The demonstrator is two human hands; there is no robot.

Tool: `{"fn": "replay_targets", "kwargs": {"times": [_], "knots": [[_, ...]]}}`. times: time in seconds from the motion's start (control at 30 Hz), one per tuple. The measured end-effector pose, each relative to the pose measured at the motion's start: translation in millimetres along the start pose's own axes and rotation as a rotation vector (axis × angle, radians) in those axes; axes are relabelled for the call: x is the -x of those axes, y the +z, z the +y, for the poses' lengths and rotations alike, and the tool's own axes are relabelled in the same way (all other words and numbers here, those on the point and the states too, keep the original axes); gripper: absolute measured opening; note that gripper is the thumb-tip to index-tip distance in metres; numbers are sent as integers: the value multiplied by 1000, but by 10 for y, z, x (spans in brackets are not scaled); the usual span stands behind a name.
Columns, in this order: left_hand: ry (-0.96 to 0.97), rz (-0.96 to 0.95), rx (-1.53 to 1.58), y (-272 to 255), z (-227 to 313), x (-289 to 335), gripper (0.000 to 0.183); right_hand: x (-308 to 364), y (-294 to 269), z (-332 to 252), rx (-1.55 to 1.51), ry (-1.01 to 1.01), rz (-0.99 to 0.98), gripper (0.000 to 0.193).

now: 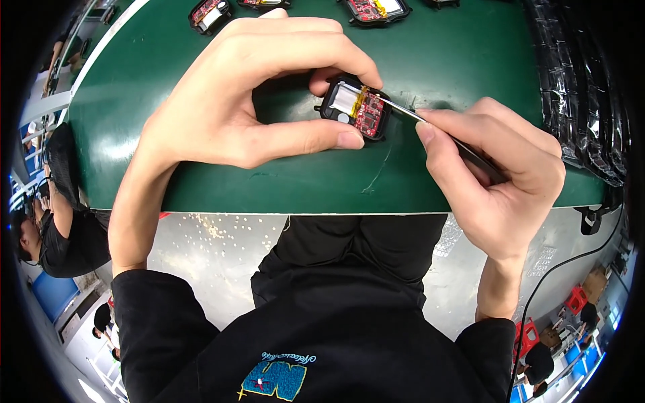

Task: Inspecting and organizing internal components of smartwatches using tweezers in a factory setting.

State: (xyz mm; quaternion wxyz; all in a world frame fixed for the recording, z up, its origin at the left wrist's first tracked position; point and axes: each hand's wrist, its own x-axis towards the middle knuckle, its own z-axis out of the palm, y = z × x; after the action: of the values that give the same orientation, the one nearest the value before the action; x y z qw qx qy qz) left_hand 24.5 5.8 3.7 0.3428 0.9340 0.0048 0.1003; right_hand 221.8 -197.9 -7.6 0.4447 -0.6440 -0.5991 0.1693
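Observation:
Between the thumb and fingers of my left hand [235, 87] is a small black electronic device housing [327, 111], its inside facing up. It contains a red circuit board [371, 114], a silver battery pouch [346, 98], yellow tape and a round pale disc. My right hand [497, 168] grips a pair of tweezers [401, 107], dark at the handle and bright metal toward the point. The tip meets the upper edge of the red board near the yellow tape; whether it grips anything there is too small to tell.
Similar opened devices lie along the far table edge, one at the left [209, 15] and one nearer the middle [375, 9]. Black plastic trays [581, 94] are stacked at the right of the green table [470, 60]. A person [70, 235] sits to the left.

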Motion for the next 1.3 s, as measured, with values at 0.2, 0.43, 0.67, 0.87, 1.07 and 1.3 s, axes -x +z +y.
{"fn": "replay_targets", "kwargs": {"times": [0.2,0.43,0.67,0.87,1.07,1.3], "knots": [[18,8,0,10,20,12,52,4,6,-51,-44,105,-11,11],[58,16,49,13,-57,21,52,-56,-7,-8,-101,120,-19,8],[9,-9,-32,-99,45,-30,48,-113,-83,-22,-231,139,23,6],[-173,-3,-36,-19,141,76,50,57,61,187,-560,242,210,8],[-116,58,62,-143,456,-37,51,78,-15,100,-560,212,248,12],[176,118,72,-450,1075,-1295,56,48,33,213,-575,184,357,12]]}}
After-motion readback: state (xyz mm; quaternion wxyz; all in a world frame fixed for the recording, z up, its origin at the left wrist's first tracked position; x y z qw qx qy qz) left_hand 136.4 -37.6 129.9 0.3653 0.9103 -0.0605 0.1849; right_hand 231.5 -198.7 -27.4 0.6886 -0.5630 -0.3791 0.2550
